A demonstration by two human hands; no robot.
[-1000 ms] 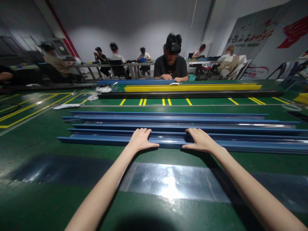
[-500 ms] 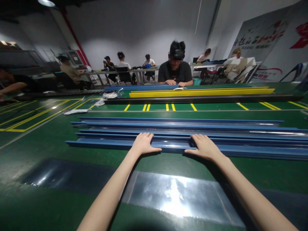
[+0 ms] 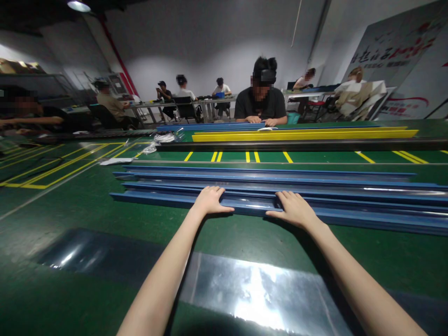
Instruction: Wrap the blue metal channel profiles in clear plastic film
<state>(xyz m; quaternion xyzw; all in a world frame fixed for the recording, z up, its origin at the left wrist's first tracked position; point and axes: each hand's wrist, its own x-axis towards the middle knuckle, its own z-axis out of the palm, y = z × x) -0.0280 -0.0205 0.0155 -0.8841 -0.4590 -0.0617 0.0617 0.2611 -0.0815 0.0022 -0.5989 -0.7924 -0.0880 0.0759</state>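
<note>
Several long blue channel strips lie side by side across the green table. My left hand (image 3: 209,200) grips the nearest blue channel (image 3: 254,204), with its fingers over the far edge and the thumb stretched along the near edge. To the right, my right hand (image 3: 294,207) holds the same channel in a like way, its thumb pointing left. Between the hands, the channel's shiny inner face shows. Behind it and close against it rests another blue channel (image 3: 245,173). My palms hide parts of the nearest channel.
A clear plastic sheet (image 3: 259,289) lies flat under my forearms. Beyond the channels are a black strip (image 3: 297,144), a yellow strip (image 3: 315,134) and a bundle in clear wrap (image 3: 164,138). A co-worker (image 3: 261,100) sits opposite; several other people are farther back.
Both hands and the nearest channel have shifted slightly away from me, closing up toward the channels behind. The camera view has turned a little left.
</note>
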